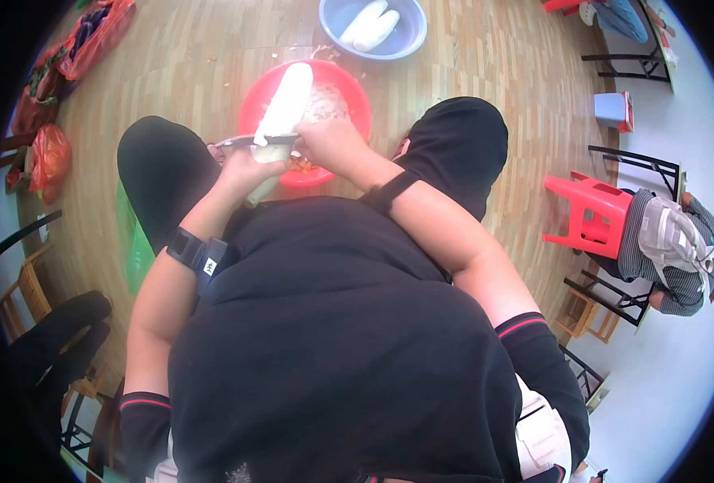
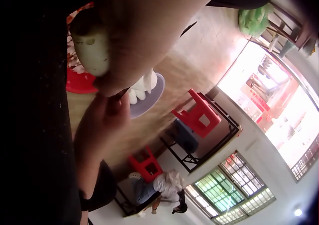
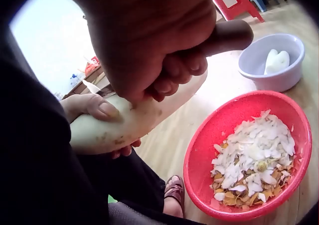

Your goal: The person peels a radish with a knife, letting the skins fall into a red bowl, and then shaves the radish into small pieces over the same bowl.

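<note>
From where I stand, taking twelve as straight ahead of the seated person, a long, smooth, white radish (image 1: 290, 97) is held up in front of the lap, its far end pointing between twelve and one o'clock. The left hand (image 1: 246, 171) has its grip wrapped around the near part, thumb along the side. The right hand (image 1: 333, 145), at the radish's three o'clock side, has its fingers curled tight on a flat, grey, blade-like tool (image 1: 280, 139) lying crosswise over the radish; it may be a knife or a peeler, as the hand hides much of it. A pale shaving clings to it.

Down at twelve, between the knees, sits a round, red plastic basin (image 1: 362, 113) with damp white peelings (image 3: 254, 155) heaped over orange scraps (image 3: 232, 199). Beyond it, toward one o'clock, a round, lavender plastic basin (image 1: 409, 36) holds two more white radishes (image 1: 370, 28). Both basins stand on the wood-patterned floor (image 1: 204, 64). A red plastic stool (image 1: 590, 213) is over at three, and orange-red plastic bags (image 1: 51, 157) lie toward ten.
</note>
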`<state>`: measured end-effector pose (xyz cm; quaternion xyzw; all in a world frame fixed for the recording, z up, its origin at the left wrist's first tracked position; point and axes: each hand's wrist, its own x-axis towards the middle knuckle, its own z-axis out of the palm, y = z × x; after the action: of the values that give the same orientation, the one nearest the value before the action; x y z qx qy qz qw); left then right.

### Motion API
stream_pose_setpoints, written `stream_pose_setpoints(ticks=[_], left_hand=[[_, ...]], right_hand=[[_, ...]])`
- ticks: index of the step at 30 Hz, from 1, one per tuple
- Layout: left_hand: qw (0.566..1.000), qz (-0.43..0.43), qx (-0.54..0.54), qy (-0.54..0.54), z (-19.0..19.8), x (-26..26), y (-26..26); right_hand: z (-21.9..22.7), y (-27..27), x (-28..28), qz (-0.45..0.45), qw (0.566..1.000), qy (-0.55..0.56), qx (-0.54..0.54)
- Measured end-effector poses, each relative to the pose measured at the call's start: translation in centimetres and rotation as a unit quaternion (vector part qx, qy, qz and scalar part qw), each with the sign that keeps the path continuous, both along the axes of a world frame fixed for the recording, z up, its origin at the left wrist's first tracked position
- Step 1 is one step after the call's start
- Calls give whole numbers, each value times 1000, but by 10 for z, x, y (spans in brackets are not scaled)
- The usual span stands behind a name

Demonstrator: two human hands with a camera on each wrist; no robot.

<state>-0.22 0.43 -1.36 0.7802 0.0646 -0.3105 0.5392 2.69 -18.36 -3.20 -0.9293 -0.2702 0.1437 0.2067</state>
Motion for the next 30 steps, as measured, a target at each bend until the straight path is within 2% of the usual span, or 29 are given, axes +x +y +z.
stream_pose_setpoints(ticks=[3,6,8,12,17,20,23,26,30], left_hand=[[999,20,-34,4,0,0,0],[1000,10,4,-25,-1,0,-1],[999,11,1,34,3,2,0],[999,3,7,41,2,3,0],[999,18,30,34,14,3,-3],[999,20,-11,32,5,2,0],[999,17,23,27,10,2,-1],[1000,21,12,-5,4,1,2],[1000,31,-6,-5,0,1,2]], right_hand=[[-4,0,1,-14,1000,-12,-14],[-6,-2,3,-23,999,-23,-28],[-8,-3,4,-31,998,-28,-38],[-7,-5,5,-26,997,-44,-52],[-9,-6,5,-37,996,-72,-42],[-6,-5,6,-34,996,-52,-66],[-5,-8,6,-42,995,-42,-81],[-7,-14,9,-34,996,-63,-51],[-1,-10,7,-53,992,-66,-94]])
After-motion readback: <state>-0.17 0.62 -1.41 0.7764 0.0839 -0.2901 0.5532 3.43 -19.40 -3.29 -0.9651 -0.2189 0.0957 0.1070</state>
